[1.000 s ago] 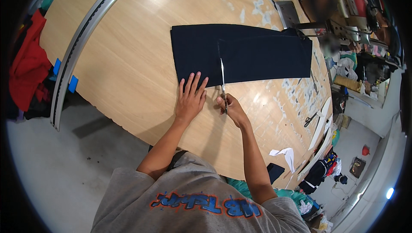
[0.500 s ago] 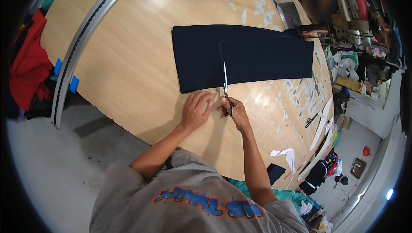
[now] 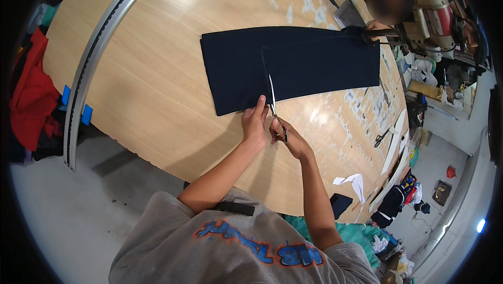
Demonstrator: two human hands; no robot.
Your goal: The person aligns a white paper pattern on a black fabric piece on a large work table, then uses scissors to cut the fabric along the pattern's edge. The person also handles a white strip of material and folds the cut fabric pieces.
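Observation:
A folded piece of navy cloth [image 3: 314, 69] lies flat on the wooden table, with a faint chalk line on it. My right hand [image 3: 294, 140] is closed round the handles of a pair of scissors [image 3: 272, 90]. The blades point away from me over the cloth's near edge, beside the lower end of the chalk line. Just left of the scissors, my left hand [image 3: 254, 124] grips the same edge. Its thumb lies on top, and the other fingers are partly hidden beneath the cloth.
A long metal rail [image 3: 99, 48] crosses the table's left side. Far right, a cutting machine [image 3: 432, 14] stands beside another person, whose hand [image 3: 375, 26] is near the cloth's corner. More scissors [image 3: 382, 138], white strips [image 3: 356, 183] and a phone-like dark rectangle [image 3: 340, 205] lie on the right.
My left hand has moved up and right from beside the edge and taken hold of the cloth next to the scissors. The scissors stay at nearly the same spot on the cloth.

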